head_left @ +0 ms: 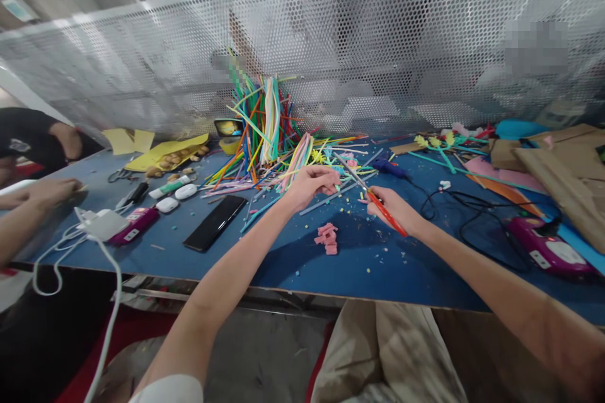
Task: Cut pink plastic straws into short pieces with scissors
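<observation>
My left hand (309, 183) reaches over the blue table (283, 264), its fingers pinched on a small green straw piece near the straw pile (267, 132). Red-handled scissors (373, 198) sit in my right hand (394, 208), which is closed round the handles; the blades point up-left toward my left fingers. Between my forearms, a small heap of cut pink pieces (328, 237) lies on the table. Tiny coloured scraps are scattered around both hands.
A black phone (215, 222), white charger with cable (101, 223), earbud cases and a magenta device (135, 227) lie at left. Another person's arm (33, 195) rests at the left edge. Cardboard (562, 170), black cable (454, 214) and a pink glue gun (548, 249) sit right. A perforated metal screen (378, 44) stands behind.
</observation>
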The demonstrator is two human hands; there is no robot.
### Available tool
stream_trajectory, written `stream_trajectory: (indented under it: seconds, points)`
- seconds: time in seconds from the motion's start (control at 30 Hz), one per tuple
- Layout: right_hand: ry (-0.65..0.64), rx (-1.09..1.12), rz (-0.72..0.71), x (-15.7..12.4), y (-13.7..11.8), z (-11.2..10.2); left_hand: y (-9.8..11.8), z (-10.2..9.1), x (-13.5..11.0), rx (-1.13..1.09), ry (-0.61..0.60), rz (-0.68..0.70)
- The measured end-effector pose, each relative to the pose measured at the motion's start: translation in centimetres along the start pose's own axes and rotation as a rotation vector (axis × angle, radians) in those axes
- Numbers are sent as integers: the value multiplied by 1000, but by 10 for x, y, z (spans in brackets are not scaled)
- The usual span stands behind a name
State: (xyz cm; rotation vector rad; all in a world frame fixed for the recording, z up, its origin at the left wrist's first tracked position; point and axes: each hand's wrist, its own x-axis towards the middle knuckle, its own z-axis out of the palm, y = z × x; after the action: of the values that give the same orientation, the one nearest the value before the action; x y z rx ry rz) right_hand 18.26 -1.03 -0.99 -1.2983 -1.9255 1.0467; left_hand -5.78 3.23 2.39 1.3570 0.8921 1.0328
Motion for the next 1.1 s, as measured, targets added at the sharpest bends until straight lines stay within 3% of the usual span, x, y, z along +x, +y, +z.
stream_trajectory:
  seconds: [0.2, 0.37, 0.57, 0.9, 1.1]
  points:
    - [9, -23, -57, 0, -3, -19, 3, -6, 3, -3, 5, 67]
    - [117, -486, -205, -9, -13, -31, -3, -9, 8, -8, 135, 73]
    - [94, -1014, -350, -13, -15, -37, -5, -19, 14, 44, 232, 140]
    - [101, -1047, -457, -9, -9, -41, -1, -15, 7, 290, 118, 271]
    - [153, -1105, -418, -7, -6, -41, 13, -2, -7, 733, 6, 450]
